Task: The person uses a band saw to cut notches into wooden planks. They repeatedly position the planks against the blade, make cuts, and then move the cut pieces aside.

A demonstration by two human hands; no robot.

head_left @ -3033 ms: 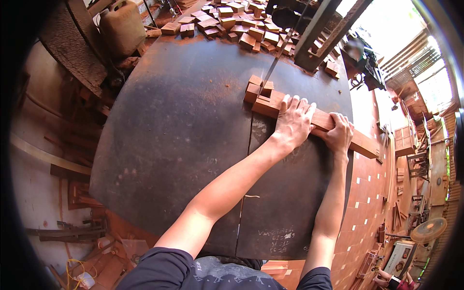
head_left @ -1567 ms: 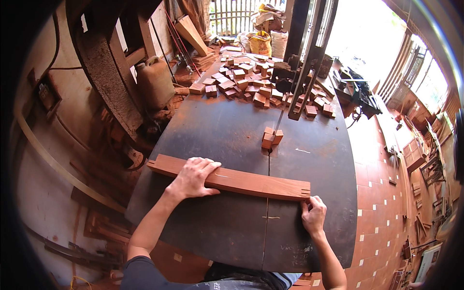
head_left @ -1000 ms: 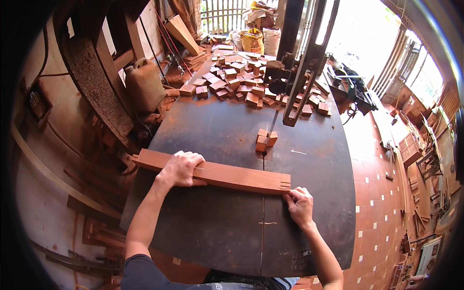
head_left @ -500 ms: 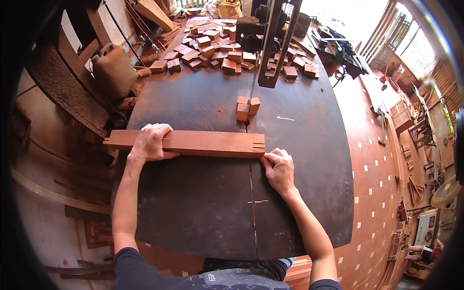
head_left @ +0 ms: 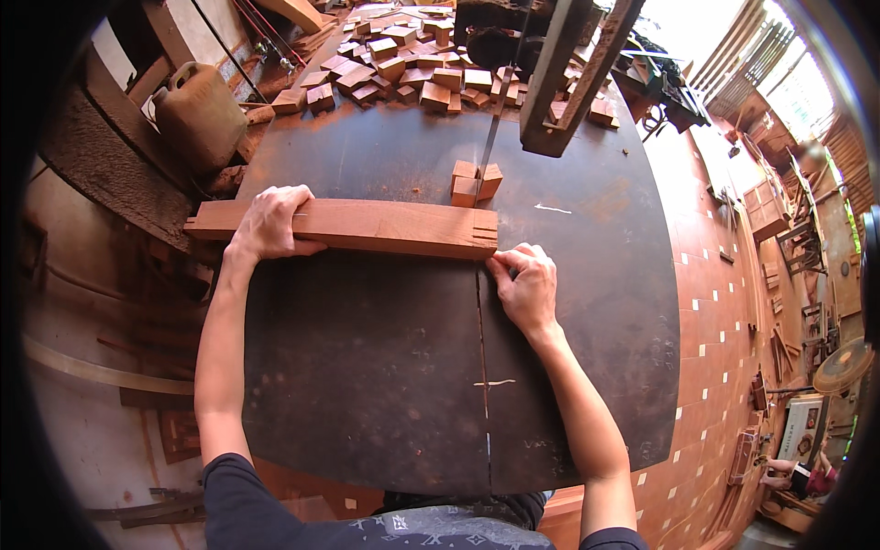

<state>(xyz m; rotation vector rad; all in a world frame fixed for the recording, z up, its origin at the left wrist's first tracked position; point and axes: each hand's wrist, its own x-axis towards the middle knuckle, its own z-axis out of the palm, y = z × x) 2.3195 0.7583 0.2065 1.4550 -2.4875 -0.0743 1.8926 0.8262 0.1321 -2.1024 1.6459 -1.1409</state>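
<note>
A long reddish wooden beam point(head_left: 394, 225) lies crosswise on the dark saw table point(head_left: 367, 367). Slots are cut into its right end, and a small notch shows at its left end. My left hand point(head_left: 272, 223) wraps over the beam near its left end, thumb on the near side. At the near right corner, my right hand point(head_left: 526, 284) is closed with thumb and fingertips against the wood. Just beyond the beam's right end runs the narrow band saw blade point(head_left: 491, 137), with small wooden blocks point(head_left: 465, 188) standing around it.
Many cut wooden blocks point(head_left: 390, 69) are heaped at the table's far end. The saw's upright guide post point(head_left: 573, 82) hangs over the far right part. A tan jerrycan point(head_left: 200, 110) stands at the left. Tiled floor point(head_left: 701, 302) lies to the right, where another person point(head_left: 807, 477) is partly visible.
Both hands have moved the beam away from me, closer to the blade and the small blocks. The view has shifted slightly, and the guide post appears farther right.
</note>
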